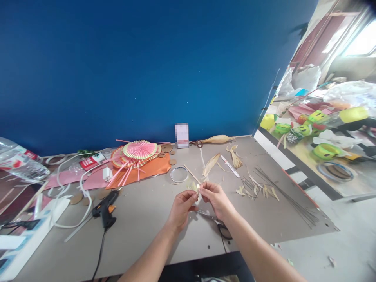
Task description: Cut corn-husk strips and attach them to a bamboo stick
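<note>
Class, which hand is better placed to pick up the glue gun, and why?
Left, probably. The glue gun lies left of the left hand, with bare table between; the right hand would have to cross over. Both hands pinch a pale strip.

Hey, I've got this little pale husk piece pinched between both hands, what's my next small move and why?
Probably hold the husk piece in your left hand alone and lower your right hand to the scissors. Both hands pinch it now, and the scissors lie just under your right wrist, nearer than the glue gun at left.
</note>
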Motion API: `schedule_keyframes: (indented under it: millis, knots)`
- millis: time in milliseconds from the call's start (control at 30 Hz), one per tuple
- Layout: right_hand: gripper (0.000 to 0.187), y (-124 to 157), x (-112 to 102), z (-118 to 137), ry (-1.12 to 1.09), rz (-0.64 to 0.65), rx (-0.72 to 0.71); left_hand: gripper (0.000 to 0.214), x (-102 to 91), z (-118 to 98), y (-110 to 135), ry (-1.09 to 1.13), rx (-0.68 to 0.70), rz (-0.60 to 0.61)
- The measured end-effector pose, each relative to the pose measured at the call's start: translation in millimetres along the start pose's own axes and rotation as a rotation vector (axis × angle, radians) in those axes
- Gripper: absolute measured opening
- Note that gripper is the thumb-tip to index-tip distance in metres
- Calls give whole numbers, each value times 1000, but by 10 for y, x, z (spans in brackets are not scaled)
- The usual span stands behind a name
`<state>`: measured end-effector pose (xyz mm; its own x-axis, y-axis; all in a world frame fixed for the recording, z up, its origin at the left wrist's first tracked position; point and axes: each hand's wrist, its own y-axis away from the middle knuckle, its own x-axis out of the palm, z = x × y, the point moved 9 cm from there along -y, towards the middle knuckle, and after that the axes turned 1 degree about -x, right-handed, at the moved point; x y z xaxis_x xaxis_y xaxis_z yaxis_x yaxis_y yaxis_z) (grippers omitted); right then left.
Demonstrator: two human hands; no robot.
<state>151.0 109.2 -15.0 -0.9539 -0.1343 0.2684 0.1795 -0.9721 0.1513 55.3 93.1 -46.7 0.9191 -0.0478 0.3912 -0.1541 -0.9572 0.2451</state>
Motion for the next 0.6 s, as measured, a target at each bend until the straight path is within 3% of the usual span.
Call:
schedule_keyframes:
  millis: [200, 433, 600]
  knots:
    - [15, -25, -61, -42, -150, -43, 67, 18, -49, 25, 12, -5, -10, -48]
    - [19, 61, 3, -46, 48, -19, 20, 18, -21, 20, 18, -98, -15, -8]
    - [15, 55, -221, -56, 198, -104, 24, 21, -29, 51, 10, -371, 5, 17]
